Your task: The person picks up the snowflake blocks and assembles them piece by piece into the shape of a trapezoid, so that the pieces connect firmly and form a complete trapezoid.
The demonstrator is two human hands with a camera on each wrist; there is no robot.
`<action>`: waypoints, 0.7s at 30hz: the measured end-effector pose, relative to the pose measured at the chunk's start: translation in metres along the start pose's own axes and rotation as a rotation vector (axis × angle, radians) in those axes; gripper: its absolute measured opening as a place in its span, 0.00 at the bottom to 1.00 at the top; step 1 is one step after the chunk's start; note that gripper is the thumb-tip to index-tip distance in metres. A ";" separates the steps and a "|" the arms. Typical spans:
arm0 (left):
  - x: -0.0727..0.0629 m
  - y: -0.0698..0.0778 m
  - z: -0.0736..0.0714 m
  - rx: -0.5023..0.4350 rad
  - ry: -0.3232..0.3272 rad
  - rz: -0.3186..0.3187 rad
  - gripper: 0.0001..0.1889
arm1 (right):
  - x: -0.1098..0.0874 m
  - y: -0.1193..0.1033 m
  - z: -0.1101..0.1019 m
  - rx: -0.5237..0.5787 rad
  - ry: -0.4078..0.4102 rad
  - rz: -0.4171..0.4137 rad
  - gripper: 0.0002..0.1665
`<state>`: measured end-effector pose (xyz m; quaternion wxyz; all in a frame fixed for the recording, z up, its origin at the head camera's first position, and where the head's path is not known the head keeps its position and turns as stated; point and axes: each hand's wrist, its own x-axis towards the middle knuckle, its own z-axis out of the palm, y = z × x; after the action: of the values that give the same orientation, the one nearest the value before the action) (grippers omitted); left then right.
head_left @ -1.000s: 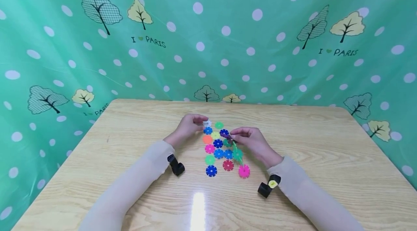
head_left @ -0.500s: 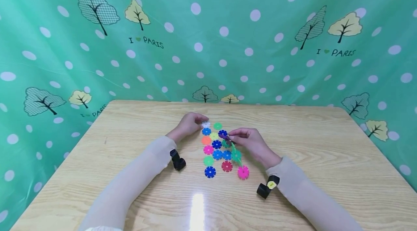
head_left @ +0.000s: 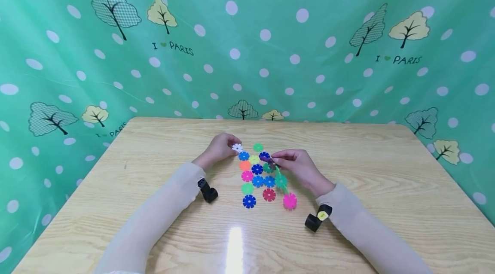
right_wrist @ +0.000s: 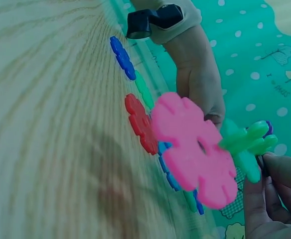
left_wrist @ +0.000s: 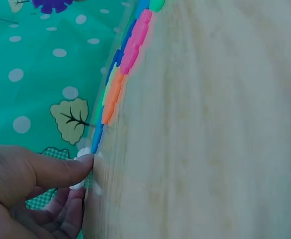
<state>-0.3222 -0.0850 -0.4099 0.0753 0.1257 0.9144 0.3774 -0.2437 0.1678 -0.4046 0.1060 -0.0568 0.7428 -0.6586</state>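
My left hand pinches a white snowflake disc between thumb and fingers, at the far left corner of the discs; in the left wrist view the thumb covers part of it. My right hand holds a short chain of interlocked snowflake discs by its dark purple end. A green disc sits mid-chain, and a pink disc forms the end nearest me, large in the right wrist view. Between the hands lie flat discs, among them an orange disc, a red disc and several blue ones.
All of this is on a pale wooden table. Behind it hangs a green dotted curtain with printed trees. Black wrist cameras are strapped over both sleeves.
My left hand has drawn the white disc slightly left, away from the blue disc below it. The right hand still holds the chain in nearly the same place.
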 end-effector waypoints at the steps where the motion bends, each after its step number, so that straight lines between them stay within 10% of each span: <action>1: -0.001 -0.001 -0.001 -0.008 0.002 0.002 0.16 | 0.000 0.000 0.000 -0.001 0.001 0.003 0.14; 21: -0.030 0.004 -0.005 -0.333 -0.093 -0.009 0.22 | 0.003 0.001 -0.004 0.012 0.016 0.024 0.16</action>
<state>-0.2942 -0.0939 -0.4019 0.1388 0.1245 0.8353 0.5173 -0.2480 0.1713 -0.4057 0.1084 -0.0421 0.7404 -0.6620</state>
